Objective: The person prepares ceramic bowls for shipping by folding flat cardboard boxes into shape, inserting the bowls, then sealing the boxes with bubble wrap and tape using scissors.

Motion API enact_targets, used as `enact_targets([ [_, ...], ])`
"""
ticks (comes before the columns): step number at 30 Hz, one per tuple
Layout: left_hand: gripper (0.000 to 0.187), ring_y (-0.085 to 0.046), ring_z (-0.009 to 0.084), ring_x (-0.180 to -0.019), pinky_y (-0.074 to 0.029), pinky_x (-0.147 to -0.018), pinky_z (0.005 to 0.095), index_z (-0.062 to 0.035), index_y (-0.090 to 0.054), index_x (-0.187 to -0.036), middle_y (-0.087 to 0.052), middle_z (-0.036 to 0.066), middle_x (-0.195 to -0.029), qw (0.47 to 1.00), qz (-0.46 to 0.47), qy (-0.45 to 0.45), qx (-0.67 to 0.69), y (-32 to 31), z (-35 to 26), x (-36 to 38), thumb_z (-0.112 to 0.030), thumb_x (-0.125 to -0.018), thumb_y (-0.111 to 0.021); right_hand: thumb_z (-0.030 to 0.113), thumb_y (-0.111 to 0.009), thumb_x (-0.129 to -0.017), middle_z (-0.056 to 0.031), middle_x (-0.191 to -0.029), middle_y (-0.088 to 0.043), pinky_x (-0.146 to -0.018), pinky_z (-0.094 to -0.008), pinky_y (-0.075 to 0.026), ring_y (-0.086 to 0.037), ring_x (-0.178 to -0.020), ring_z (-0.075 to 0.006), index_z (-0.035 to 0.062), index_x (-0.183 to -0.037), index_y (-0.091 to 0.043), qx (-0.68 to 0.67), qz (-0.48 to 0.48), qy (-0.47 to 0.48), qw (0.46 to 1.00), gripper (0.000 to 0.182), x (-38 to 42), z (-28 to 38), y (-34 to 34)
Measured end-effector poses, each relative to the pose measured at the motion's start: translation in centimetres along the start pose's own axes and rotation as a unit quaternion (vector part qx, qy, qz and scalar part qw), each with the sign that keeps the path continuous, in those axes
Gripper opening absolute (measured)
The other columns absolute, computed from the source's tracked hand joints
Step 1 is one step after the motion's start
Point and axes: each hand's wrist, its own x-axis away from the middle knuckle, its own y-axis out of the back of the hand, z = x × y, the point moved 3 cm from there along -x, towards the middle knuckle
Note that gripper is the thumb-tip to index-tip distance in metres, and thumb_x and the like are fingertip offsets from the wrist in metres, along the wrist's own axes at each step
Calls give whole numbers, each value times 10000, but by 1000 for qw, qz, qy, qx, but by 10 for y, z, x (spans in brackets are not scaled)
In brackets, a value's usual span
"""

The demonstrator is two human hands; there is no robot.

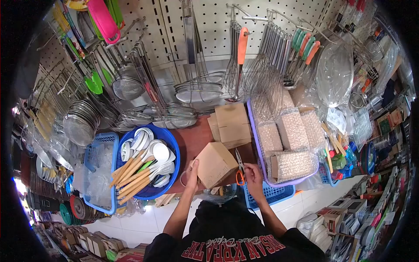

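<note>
A brown cardboard box [214,164] is tilted over the front of the red-brown table. My left hand [192,175] grips its left side, with the thumb on the face. Just right of the box, my right hand [253,178] is at the orange handle of the scissors [239,170], whose blades point away from me. The fingers are curled, and whether they hold the handle is too small to tell. Behind the box lie flat cardboard pieces [232,124] in a stack. Near my left hand is a roll of tape [183,178], partly hidden.
Left stands a blue basin [174,144] of wooden-handled utensils, beside a light blue basket [114,174]. A purple crate [257,146] of bubble-wrapped boxes [294,166] borders the right. Whisks [266,83] and strainers [196,92] hang from the pegboard [218,26] behind.
</note>
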Motion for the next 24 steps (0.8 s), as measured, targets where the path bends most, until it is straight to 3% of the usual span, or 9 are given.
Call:
enact_targets([
  [3, 486, -657, 184, -943, -555, -792, 353, -63, -596, -1247, -656, 81, -1099, 988, 25, 149, -15, -1, 1, 5, -465, -978, -542, 78, -671, -902, -161, -1306, -474, -846, -389, -550, -579, -1124, -305, 106, -1422, -465, 276, 34, 131, 951, 560, 9, 16, 0],
  [4, 506, -668, 169, -911, -568, -758, 355, -59, -592, -1264, -659, 77, -1090, 978, 33, 203, -37, 0, 2, 7, -473, -981, -526, 75, -721, -833, -186, -1436, -359, -962, -471, -519, -478, -1256, -389, 159, -1495, -378, 330, 78, 115, 934, 751, 11, 18, -1],
  [8, 556, -671, 178, -917, -569, -781, 351, -62, -578, -1280, -658, 79, -1089, 932, 112, 302, -169, 1, 0, 11, -514, -966, -497, 141, -821, -721, -189, -1523, -298, -1099, -510, -394, -447, -1319, -405, 194, -1527, -322, 372, 155, 142, 904, 950, 11, 10, -4],
  [10, 553, -672, 182, -916, -572, -788, 359, -67, -575, -1285, -656, 87, -1086, 914, 118, 319, -221, -16, -19, 22, -512, -968, -489, 162, -837, -705, -175, -1525, -309, -1104, -512, -385, -429, -1345, -395, 191, -1520, -325, 367, 181, 147, 901, 962, 7, 17, -7],
  [13, 619, -674, 210, -916, -579, -779, 369, -47, -563, -1297, -665, 116, -1088, 906, 108, 322, -255, -4, -4, 10, -567, -974, -473, 189, -853, -686, -165, -1496, -372, -1098, -500, -392, -443, -1344, -378, 169, -1488, -362, 331, 190, 132, 915, 940, -4, 7, -9],
  [16, 673, -697, 275, -903, -596, -679, 362, -26, -538, -1324, -675, 153, -1088, 935, 85, 265, -220, -2, 2, 11, -602, -999, -417, 225, -860, -683, -177, -1429, -464, -1075, -476, -415, -486, -1310, -369, 133, -1446, -406, 271, 192, 86, 939, 893, -19, -22, -9],
  [19, 673, -698, 352, -963, -609, -683, 388, -32, -538, -1341, -673, 188, -1130, 939, 96, 214, -251, 0, 2, 12, -600, -1018, -379, 245, -851, -700, -177, -1316, -566, -1024, -430, -453, -546, -1249, -363, 94, -1390, -460, 246, 177, 78, 950, 808, -30, -32, -13],
  [21, 639, -694, 364, -988, -608, -719, 411, -38, -549, -1339, -669, 199, -1143, 926, 73, 149, -340, 1, -2, 14, -571, -1030, -376, 254, -848, -704, -171, -1279, -601, -993, -412, -472, -569, -1225, -358, 81, -1361, -488, 239, 186, 68, 951, 769, -37, -27, -17],
  [24, 584, -668, 350, -1067, -587, -811, 409, -35, -576, -1312, -636, 216, -1220, 931, 17, 197, -305, -2, -6, 20, -519, -1043, -390, 258, -854, -692, -167, -1288, -602, -973, -415, -483, -574, -1221, -351, 79, -1340, -507, 242, 220, 29, 945, 756, -46, -6, -22],
])
